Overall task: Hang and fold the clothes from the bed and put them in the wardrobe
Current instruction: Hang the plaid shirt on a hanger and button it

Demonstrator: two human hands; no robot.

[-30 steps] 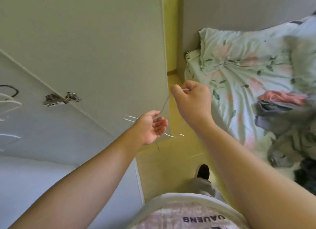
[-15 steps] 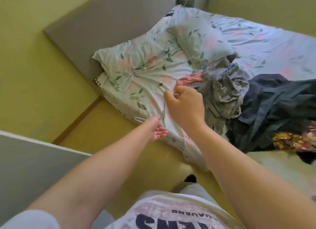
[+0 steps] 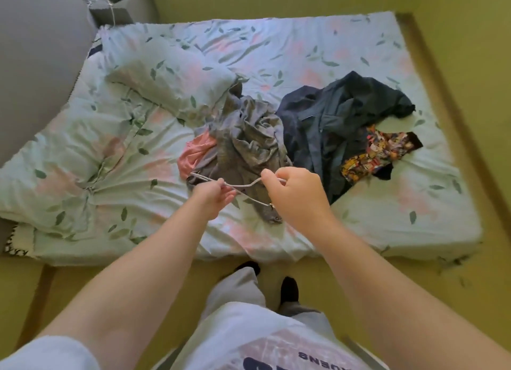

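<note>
A thin white wire hanger [image 3: 243, 187] is held over the near side of the bed [image 3: 331, 51]. My left hand [image 3: 214, 199] grips its shoulder bar, and my right hand [image 3: 297, 196] pinches its hook end. Just beyond the hands lies a heap of clothes: a crumpled grey garment [image 3: 249, 140], a pink one [image 3: 195, 154] under its left side, a dark navy one [image 3: 331, 120] to the right, and a colourful patterned one [image 3: 376, 151] at the far right. The wardrobe is out of view.
The bed has a pale floral sheet, with a pillow [image 3: 166, 82] at the left by the grey headboard [image 3: 36, 60]. Yellow floor [image 3: 414, 281] runs in front of the bed, where my feet in dark socks [image 3: 289, 289] stand.
The view has swung from the wardrobe door round to the bed. Both hands kept hold of the hanger and now hold it over the grey garment.
</note>
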